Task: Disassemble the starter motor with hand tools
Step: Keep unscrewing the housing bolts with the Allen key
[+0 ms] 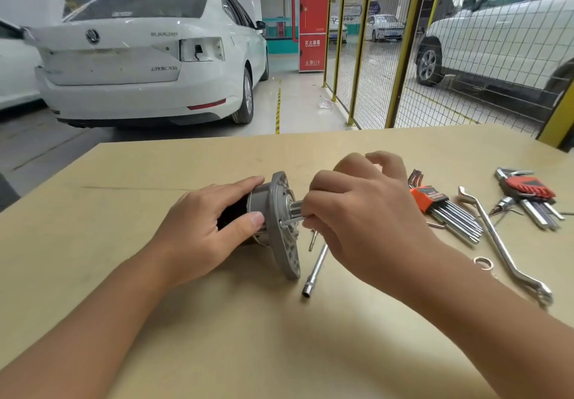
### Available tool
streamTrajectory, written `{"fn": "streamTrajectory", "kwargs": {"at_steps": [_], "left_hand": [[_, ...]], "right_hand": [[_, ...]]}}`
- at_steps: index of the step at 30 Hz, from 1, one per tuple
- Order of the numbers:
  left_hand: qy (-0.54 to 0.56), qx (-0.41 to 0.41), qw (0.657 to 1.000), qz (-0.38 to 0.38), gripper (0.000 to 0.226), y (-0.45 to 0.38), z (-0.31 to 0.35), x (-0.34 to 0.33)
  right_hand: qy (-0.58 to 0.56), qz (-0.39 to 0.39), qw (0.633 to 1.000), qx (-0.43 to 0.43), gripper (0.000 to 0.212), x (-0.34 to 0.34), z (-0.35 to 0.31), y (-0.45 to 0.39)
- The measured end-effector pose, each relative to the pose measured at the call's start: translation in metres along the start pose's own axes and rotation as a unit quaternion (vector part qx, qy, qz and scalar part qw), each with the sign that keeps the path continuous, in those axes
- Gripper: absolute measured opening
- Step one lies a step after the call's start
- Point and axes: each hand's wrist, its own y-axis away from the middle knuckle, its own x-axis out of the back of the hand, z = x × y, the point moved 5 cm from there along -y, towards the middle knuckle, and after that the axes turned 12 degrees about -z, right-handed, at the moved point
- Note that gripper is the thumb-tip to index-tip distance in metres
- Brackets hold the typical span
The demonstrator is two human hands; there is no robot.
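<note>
The right hand (363, 221) has its fingers curled around a thin metal tool (292, 220) whose tip meets the grey flange (284, 228) of the starter motor (264, 206), while the left hand (202, 228) wraps thumb and fingers around the motor's dark body, which lies on its side on the table (217, 321). Just beside the flange lies a socket extension (315, 271). Further right rest an orange-holdered hex key set (444, 209), a double-ended wrench (503, 249) and a red-holdered key set (531, 196).
</note>
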Motion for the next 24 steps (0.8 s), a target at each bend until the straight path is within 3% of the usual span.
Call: {"fn": "streamTrajectory", "kwargs": {"at_steps": [2,7,13,18,24], "left_hand": [[0.002,-0.002,1.0,0.01,0.06,0.0,-0.002,-0.001],[0.032,-0.011,0.999,0.013,0.06,-0.001,-0.01,-0.002],[0.029,-0.024,0.999,0.023,0.063,0.0,-0.011,-0.002],[0.024,-0.029,0.999,0.025,0.062,0.0,-0.013,-0.004],[0.016,-0.031,0.999,0.014,0.066,0.002,-0.013,-0.005]], "right_hand": [[-0.025,-0.005,0.999,0.025,0.006,-0.001,0.001,-0.001],[-0.133,-0.059,0.987,0.07,0.018,-0.007,0.007,-0.005],[-0.16,-0.064,0.983,0.061,0.022,-0.008,0.019,-0.001],[-0.045,0.004,0.998,0.048,0.008,-0.001,0.009,0.001],[-0.161,0.019,0.984,0.073,0.01,-0.002,0.016,0.001]]}}
